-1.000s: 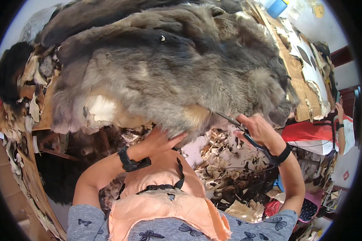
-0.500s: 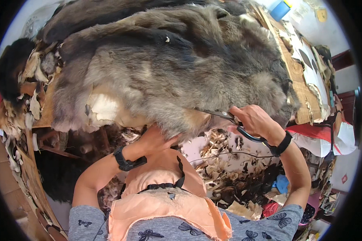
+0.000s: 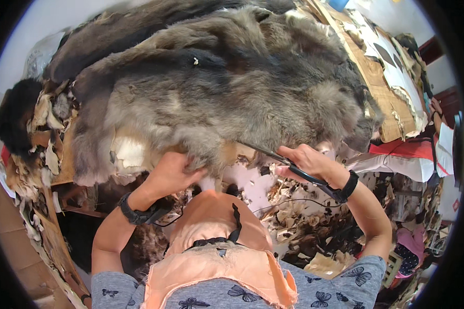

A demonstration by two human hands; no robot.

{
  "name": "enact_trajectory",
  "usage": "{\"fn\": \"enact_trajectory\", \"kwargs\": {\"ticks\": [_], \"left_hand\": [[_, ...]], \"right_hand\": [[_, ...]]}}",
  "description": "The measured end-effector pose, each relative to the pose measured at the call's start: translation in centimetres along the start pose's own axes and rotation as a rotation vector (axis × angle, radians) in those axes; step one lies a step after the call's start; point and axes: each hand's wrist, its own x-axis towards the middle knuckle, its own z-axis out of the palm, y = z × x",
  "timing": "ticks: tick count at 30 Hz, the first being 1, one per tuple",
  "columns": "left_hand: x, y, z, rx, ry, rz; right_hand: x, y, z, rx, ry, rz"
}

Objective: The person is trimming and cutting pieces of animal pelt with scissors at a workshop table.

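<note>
A large grey-brown fur pelt (image 3: 227, 103) with dark patches is spread over the table in front of me, its near edge hanging toward my body. My left hand (image 3: 174, 174) is closed on that near edge, fingers pinching the fur. In my right hand (image 3: 312, 164) is a pair of scissors (image 3: 267, 151) with dark handles. The blades point left into the pelt's near edge, a short way right of my left hand. Pale hide (image 3: 130, 150) shows at the near left part of the pelt.
Fur and hide scraps (image 3: 307, 226) litter the floor below. More scraps lie at the table's left end beside a black fur piece (image 3: 18, 113). A wooden board (image 3: 397, 116) runs along the right. Another person's red-and-white clothing (image 3: 402, 159) shows at the right, and a person in pink (image 3: 410, 244) lower down.
My left hand has moved left along the edge, holding the fur. The scissors have shifted left, and their blades look closer together. The whole view has shifted slightly.
</note>
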Motion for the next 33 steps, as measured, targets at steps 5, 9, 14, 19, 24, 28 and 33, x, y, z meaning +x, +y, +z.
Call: {"fn": "enact_trajectory", "kwargs": {"ticks": [5,9,14,19,24,28,33], "left_hand": [[1.4,2.8,-0.1,-0.277,0.135,-0.188],[1.6,1.3,1.3,-0.287,0.263,-0.218],[1.9,1.7,0.5,-0.542,0.240,-0.318],[2.1,1.7,0.0,-0.560,0.221,-0.303],[2.0,1.3,-0.9,-0.412,0.246,-0.243],[2.1,0.8,-1.2,-0.562,0.246,-0.261],[2.1,0.4,-2.0,-0.577,0.217,-0.251]], "right_hand": [[-0.3,0.0,1.2,0.078,0.034,0.045],[-0.5,-0.8,1.0,0.154,-0.018,0.123],[0.1,-0.1,2.2,0.220,-0.045,0.081],[1.8,-0.5,2.7,0.273,-0.010,0.028],[2.3,-0.6,3.3,0.715,-0.098,0.045],[1.4,-1.3,3.7,0.972,-0.108,0.057],[2.3,-0.7,4.1,0.778,-0.063,0.018]]}}
